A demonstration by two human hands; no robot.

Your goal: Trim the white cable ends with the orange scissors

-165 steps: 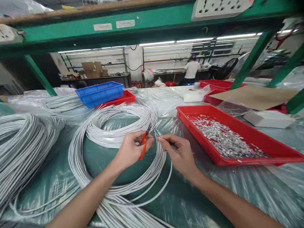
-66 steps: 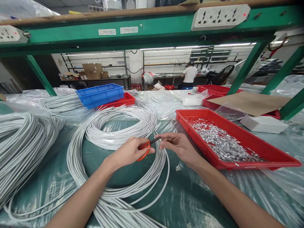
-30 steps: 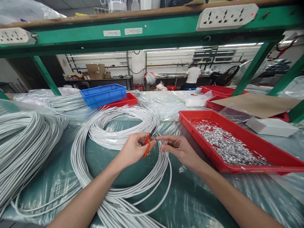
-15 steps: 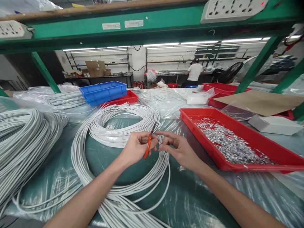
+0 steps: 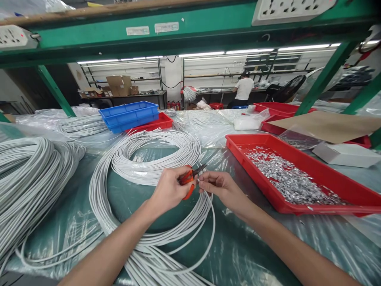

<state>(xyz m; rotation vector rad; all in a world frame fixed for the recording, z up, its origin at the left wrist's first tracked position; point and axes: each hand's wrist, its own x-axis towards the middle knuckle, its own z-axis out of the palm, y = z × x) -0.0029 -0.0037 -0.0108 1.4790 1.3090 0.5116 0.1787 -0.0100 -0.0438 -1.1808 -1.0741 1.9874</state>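
My left hand [image 5: 171, 186] is closed around the orange handles of a small pair of cutters [image 5: 188, 182], whose dark blades point right and slightly up. Just to the right, my right hand [image 5: 222, 188] pinches the end of a white cable [image 5: 213, 222] between thumb and fingers. That cable loops down and joins a large coil of white cable [image 5: 99, 194] under my hands. The blades are close above the right fingertips; whether they touch the cable I cannot tell. A second, smaller coil [image 5: 149, 171] lies just beyond my left hand.
A red tray [image 5: 268, 198] with many small silvery metal pieces stands on the right. A thick bundle of cable [image 5: 32, 186] fills the left side. Blue bins [image 5: 129, 115] sit at the back, a white box [image 5: 345, 155] beyond the tray. A green shelf beam [image 5: 208, 29] crosses overhead.
The cutters have turned in my left hand from nearly upright to pointing right. My right index finger has curled in from its outstretched position to the cable end.
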